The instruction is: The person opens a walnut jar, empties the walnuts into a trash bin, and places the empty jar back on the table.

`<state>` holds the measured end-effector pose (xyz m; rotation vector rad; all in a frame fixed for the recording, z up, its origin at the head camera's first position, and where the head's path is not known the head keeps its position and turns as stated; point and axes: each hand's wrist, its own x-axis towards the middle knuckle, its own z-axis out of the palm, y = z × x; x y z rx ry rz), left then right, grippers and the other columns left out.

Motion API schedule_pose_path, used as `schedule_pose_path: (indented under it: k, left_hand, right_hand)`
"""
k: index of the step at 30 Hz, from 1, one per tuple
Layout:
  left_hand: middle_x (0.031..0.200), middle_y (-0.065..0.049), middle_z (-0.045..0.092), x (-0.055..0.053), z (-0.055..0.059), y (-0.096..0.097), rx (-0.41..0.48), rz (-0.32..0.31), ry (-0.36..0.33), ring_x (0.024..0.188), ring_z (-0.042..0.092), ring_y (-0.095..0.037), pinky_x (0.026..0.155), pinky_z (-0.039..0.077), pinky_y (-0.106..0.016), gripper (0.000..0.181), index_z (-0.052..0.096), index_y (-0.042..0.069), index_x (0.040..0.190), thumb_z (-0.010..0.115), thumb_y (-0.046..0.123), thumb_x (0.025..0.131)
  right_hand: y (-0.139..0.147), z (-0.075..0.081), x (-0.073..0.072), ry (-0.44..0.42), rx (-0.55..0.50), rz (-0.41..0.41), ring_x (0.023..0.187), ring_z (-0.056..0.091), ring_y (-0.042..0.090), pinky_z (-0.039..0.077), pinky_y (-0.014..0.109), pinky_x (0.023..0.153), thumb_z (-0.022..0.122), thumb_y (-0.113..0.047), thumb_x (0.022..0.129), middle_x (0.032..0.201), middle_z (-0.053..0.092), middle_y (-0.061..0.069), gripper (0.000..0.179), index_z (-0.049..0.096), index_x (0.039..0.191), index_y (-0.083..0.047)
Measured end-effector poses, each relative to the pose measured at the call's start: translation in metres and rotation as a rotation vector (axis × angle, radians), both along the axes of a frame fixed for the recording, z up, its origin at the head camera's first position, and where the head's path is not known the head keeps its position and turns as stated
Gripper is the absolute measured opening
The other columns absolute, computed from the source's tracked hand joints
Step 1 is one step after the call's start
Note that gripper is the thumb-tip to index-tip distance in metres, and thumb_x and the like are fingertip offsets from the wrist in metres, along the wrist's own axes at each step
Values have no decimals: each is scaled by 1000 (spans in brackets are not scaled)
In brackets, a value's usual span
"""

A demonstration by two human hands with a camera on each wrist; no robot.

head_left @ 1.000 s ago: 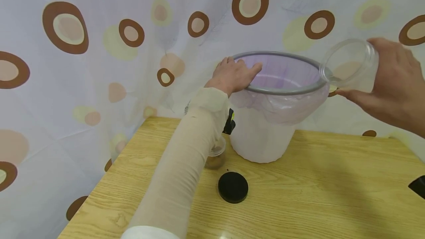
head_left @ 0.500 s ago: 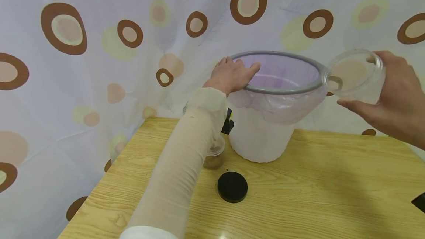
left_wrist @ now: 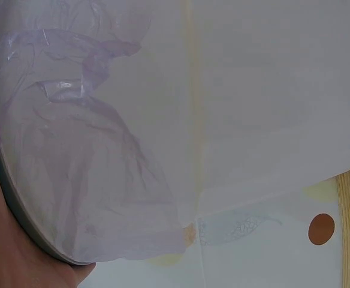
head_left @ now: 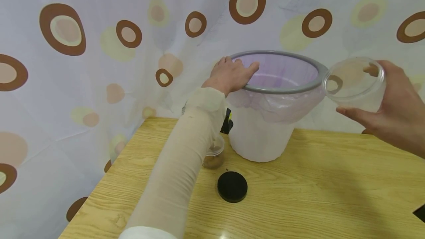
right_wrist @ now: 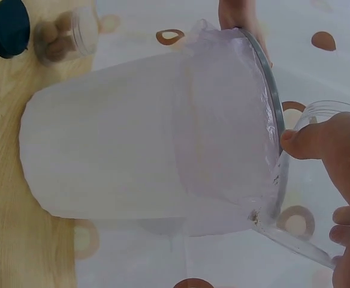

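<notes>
My right grip (head_left: 400,111), spread jar-wide, holds a tilted clear jar (head_left: 356,87) at the bin's (head_left: 260,135) three o'clock. My left grip (head_left: 230,75) touches its nine o'clock rim (head_left: 320,72); I cannot tell how closed.

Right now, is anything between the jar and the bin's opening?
Only the rim's right side lies between the jar, in the right hand, and the opening of the bin. The left hand holds the rim's left side, off that path.

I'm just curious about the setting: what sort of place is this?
Probably an indoor tabletop work corner, though I can't be sure: a wood-grain table, circle-patterned sheeting behind it, and a bag-lined bin standing on top.
</notes>
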<state>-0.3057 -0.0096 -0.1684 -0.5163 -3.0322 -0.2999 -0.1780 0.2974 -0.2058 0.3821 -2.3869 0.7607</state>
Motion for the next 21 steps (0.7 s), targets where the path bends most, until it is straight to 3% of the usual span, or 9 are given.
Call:
schedule_pose_path:
  k: [3,6,7,10,14,19,21]
  left_hand:
    - [162,-12,27,0,0,0,-1,-1,3,151,20,-28,123,15,-37,80,34,12,154,9,64,99]
    - [162,-12,28,0,0,1,-1,0,6,150,20,-28,123,15,-37,80,34,12,154,9,64,99]
    - [162,-12,28,0,0,1,-3,1,8,150,20,-28,123,15,-37,80,34,12,154,9,64,99]
    - [162,-12,28,0,0,1,-3,0,9,150,21,-28,123,15,-37,80,35,12,154,9,64,99]
    - [162,-12,28,0,0,1,-5,-1,9,150,20,-28,123,15,-37,80,35,12,154,9,64,99]
    - [162,-13,28,1,0,1,-3,1,7,150,20,-28,123,15,-37,79,35,11,154,10,63,99]
    - [162,-13,28,1,0,1,0,3,4,150,21,-28,123,15,-37,79,35,12,154,10,63,99]
  right_hand:
    - [0,-3,5,-53,-5,-23,108,41,12,39,7,50,88,-7,69,143,34,27,104,27,153,-9]
    - [-1,-7,9,-91,-9,-51,114,41,40,36,7,68,87,-11,72,147,30,30,106,21,156,-12]
    - [-2,-9,10,-99,-12,-58,115,41,40,34,9,77,87,-12,73,147,30,30,106,20,156,-13]
    - [-3,-12,12,-125,-19,-70,118,36,53,32,36,102,86,-15,75,149,28,33,108,16,158,-12]
    - [-3,-15,13,-146,-31,-68,120,34,55,25,72,96,85,-16,77,150,25,35,109,12,158,-11]
    - [-1,-21,14,-169,-53,-60,123,33,53,22,68,104,84,-18,79,151,27,33,109,10,159,-16]
    - [0,-25,14,-174,-58,-59,123,34,51,21,57,109,84,-19,79,151,29,31,108,11,159,-18]
